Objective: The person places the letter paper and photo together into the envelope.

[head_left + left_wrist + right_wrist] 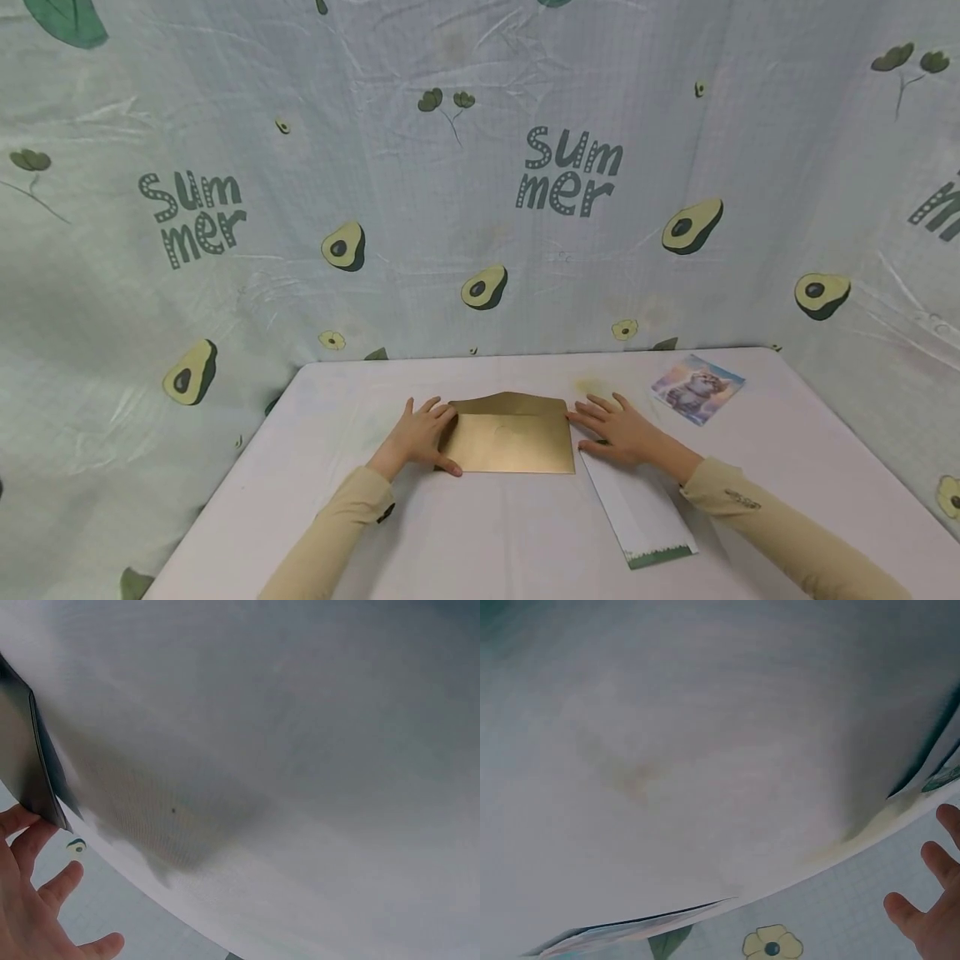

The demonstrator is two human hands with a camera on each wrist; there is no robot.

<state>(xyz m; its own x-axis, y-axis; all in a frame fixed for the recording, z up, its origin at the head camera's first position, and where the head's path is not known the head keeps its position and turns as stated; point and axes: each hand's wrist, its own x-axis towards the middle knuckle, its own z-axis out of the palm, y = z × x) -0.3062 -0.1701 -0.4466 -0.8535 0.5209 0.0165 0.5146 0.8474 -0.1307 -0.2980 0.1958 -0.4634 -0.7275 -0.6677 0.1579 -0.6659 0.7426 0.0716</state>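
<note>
Nearest: long white paper strip [637, 500], green printed end [660, 557], 4 o'clock of glossy gold rectangular envelope [517, 446], flap [507, 405] open toward 12, on tabletop [487, 542]. Left hand [422, 435] at 9, right hand [621, 432] at 3, over strip's far end: both grips wide. Farthest, 2 o'clock: pink-blue kitten picture [697, 389]. Step, presumably: squaring envelope; next wants strip aligned with mouth.

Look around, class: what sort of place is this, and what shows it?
Probably a small, fabric-screened workspace for tabletop paper handling. Avocado-print fabric reading "summer" hangs behind and beside a pale table, on which lies a gold envelope.
</note>
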